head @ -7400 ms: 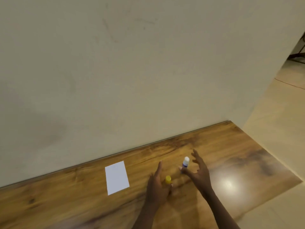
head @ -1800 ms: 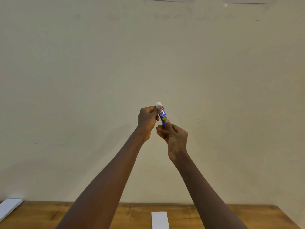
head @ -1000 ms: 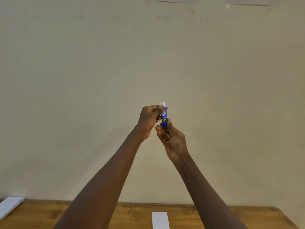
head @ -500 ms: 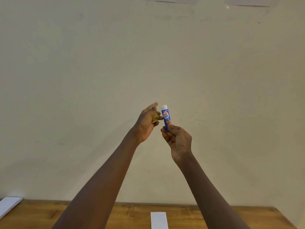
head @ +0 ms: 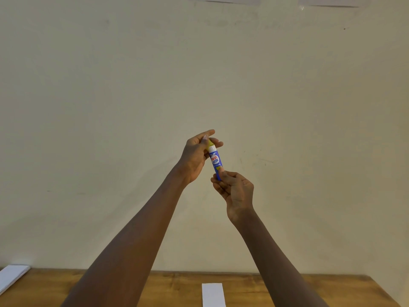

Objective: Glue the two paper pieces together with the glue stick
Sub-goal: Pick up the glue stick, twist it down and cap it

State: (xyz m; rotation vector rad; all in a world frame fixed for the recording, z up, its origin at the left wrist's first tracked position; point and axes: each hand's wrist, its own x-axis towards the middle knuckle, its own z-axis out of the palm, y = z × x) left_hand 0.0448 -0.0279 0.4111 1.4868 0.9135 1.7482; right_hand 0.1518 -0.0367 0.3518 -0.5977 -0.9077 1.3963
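Note:
I hold a blue glue stick (head: 215, 161) upright in front of the wall, well above the table. My right hand (head: 235, 191) pinches its lower end. My left hand (head: 195, 155) holds the yellow cap (head: 209, 142) between thumb and fingers, right at the stick's white top end; whether the cap is seated I cannot tell. A white paper piece (head: 213, 294) lies on the wooden table (head: 276, 289) below, between my forearms. A second white paper stack (head: 12, 276) rests at the table's far left edge.
A plain cream wall fills most of the view behind my hands. Two pale sheets are stuck high on the wall at the top edge. The table's right corner shows at the lower right.
Half a second ago the cap in my left hand was held apart, to the left of the stick. Now that hand has brought the cap to the stick's top end.

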